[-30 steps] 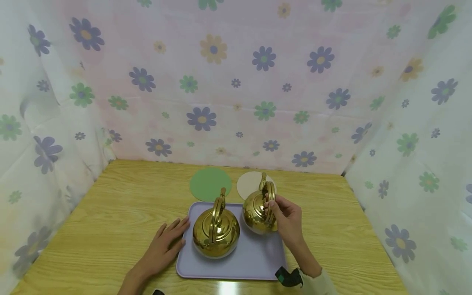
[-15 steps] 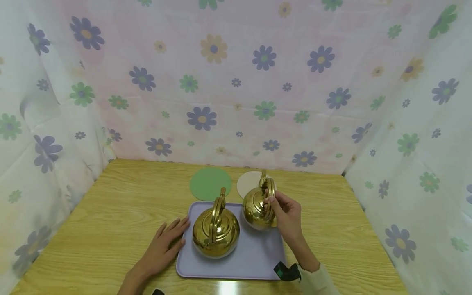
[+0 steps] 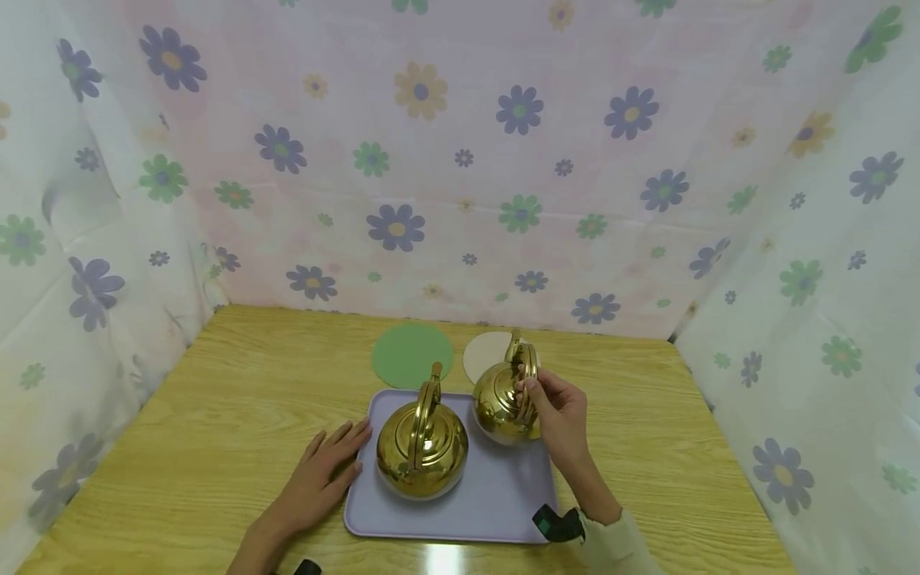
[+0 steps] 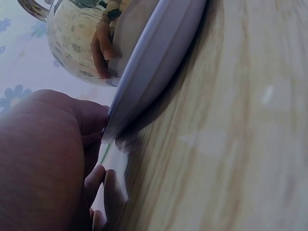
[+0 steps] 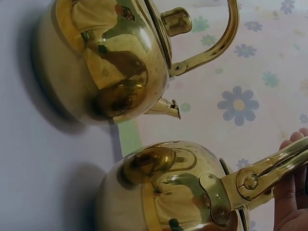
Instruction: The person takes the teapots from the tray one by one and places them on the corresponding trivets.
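My right hand [image 3: 565,419] holds the upright handle of a golden kettle [image 3: 494,403] between thumb and fingers. This kettle is over the far right part of a lilac tray [image 3: 492,503]; in the right wrist view its base seems raised a little above the surface. To its left, a second golden kettle [image 3: 422,455] stands on the tray, handle up and spout pointing away. My left hand [image 3: 316,483] rests against the tray's left edge with fingers extended; in the left wrist view the thumb touches the tray rim [image 4: 144,62].
Behind the tray, a green round mat [image 3: 412,354] and a beige round mat [image 3: 483,355] lie on the wooden table [image 3: 237,399]. The held kettle's spout partly covers the beige mat. A flowered curtain [image 3: 460,184] encloses the back and sides.
The right hand and its kettle have shifted slightly up and away from me. The left hand, the tray and the other kettle have stayed in place. The head view has tilted a little.
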Motion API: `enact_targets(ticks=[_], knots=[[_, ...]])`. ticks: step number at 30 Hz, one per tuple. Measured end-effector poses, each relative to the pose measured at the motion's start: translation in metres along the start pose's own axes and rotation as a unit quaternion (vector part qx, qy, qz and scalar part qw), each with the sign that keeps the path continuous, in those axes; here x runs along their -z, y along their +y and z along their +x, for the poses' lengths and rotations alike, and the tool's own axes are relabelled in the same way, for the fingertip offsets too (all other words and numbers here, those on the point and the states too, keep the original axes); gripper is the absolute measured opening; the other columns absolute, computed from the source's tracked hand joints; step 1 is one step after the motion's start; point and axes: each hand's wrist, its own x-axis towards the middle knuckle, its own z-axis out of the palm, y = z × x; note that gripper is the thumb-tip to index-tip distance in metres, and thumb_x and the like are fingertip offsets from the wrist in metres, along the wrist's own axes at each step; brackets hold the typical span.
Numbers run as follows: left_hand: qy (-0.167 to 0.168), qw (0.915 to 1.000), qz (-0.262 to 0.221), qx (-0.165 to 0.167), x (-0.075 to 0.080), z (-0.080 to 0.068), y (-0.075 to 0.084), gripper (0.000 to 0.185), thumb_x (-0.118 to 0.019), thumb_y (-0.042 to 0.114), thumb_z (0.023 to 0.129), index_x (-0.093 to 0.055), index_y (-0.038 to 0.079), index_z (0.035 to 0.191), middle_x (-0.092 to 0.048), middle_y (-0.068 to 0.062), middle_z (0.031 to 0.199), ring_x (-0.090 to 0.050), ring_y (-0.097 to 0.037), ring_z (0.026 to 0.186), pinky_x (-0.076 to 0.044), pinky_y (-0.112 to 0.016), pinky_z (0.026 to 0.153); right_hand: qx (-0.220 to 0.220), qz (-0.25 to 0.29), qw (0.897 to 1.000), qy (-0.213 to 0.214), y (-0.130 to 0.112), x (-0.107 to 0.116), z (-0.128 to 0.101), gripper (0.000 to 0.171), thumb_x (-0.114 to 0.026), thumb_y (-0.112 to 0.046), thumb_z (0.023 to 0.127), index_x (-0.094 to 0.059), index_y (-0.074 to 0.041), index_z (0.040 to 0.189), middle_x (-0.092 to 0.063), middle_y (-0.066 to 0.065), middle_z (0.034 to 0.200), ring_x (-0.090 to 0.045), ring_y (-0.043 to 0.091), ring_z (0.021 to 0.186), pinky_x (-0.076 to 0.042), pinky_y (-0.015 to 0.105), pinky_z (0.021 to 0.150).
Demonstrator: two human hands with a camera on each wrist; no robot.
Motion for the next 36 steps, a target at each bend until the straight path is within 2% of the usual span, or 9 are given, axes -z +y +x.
enact_targets(ticks=[5, 9, 13, 20, 28, 36], knots=[[-0.001, 1.0000, 0.002, 0.001, 0.000, 0.000, 0.001, 0.047, -0.061, 0.017, 0.101, -0.055, 0.009, 0.147, -0.050, -0.007, 0.155, -0.042, -0.044, 0.142, -0.002, -0.035, 0.126, 0.002, -0.003, 1.000, -0.003, 0.002, 0.000, 0.003, 0.026, -0.062, -0.003, 0.100, -0.067, 0.018, 0.115, -0.074, -0.002, 0.084, -0.069, 0.007, 0.082, -0.057, 0.019, 0.074], [-0.002, 1.0000, 0.001, 0.003, 0.001, 0.000, 0.003, 0.047, -0.061, 0.017, 0.101, -0.055, 0.008, 0.147, -0.050, -0.008, 0.155, -0.041, -0.045, 0.142, -0.003, -0.037, 0.126, 0.004, 0.001, 1.000, -0.004, 0.005, -0.001, 0.005, 0.028, -0.062, -0.003, 0.100, -0.066, 0.019, 0.116, -0.075, 0.006, 0.085, -0.069, 0.009, 0.079, -0.057, 0.019, 0.072], [-0.006, 1.0000, -0.003, 0.006, 0.002, 0.000, 0.004, 0.047, -0.061, 0.016, 0.101, -0.055, 0.008, 0.147, -0.050, -0.009, 0.154, -0.041, -0.045, 0.142, -0.006, -0.045, 0.126, 0.002, 0.006, 1.000, -0.002, 0.006, -0.003, 0.006, 0.027, -0.063, -0.004, 0.100, -0.067, 0.017, 0.117, -0.074, 0.011, 0.087, -0.069, 0.010, 0.079, -0.057, 0.019, 0.071], [-0.003, 1.0000, 0.000, 0.003, 0.002, 0.002, 0.004, 0.047, -0.061, 0.016, 0.101, -0.055, 0.007, 0.147, -0.051, -0.010, 0.154, -0.041, -0.046, 0.142, -0.010, -0.053, 0.124, 0.013, 0.000, 1.000, -0.003, 0.007, -0.004, 0.010, 0.028, -0.062, -0.003, 0.100, -0.065, 0.021, 0.115, -0.074, 0.000, 0.084, -0.068, 0.008, 0.079, -0.056, 0.018, 0.070], [-0.017, 0.9996, -0.017, 0.016, 0.002, 0.003, 0.003, 0.048, -0.060, 0.017, 0.102, -0.053, 0.008, 0.148, -0.048, -0.010, 0.156, -0.038, -0.046, 0.144, -0.010, -0.058, 0.123, 0.013, 0.023, 1.000, -0.011, 0.008, -0.005, 0.014, 0.030, -0.061, -0.003, 0.101, -0.064, 0.021, 0.118, -0.073, -0.002, 0.084, -0.068, 0.008, 0.074, -0.057, 0.020, 0.069], [-0.021, 0.9994, -0.020, 0.019, 0.002, 0.003, 0.001, 0.048, -0.059, 0.018, 0.102, -0.053, 0.008, 0.149, -0.047, -0.008, 0.157, -0.037, -0.046, 0.145, -0.010, -0.062, 0.121, 0.002, 0.040, 0.999, -0.002, 0.008, -0.008, 0.016, 0.030, -0.060, -0.001, 0.101, -0.063, 0.021, 0.120, -0.075, 0.000, 0.085, -0.069, 0.007, 0.073, -0.059, 0.020, 0.069]])
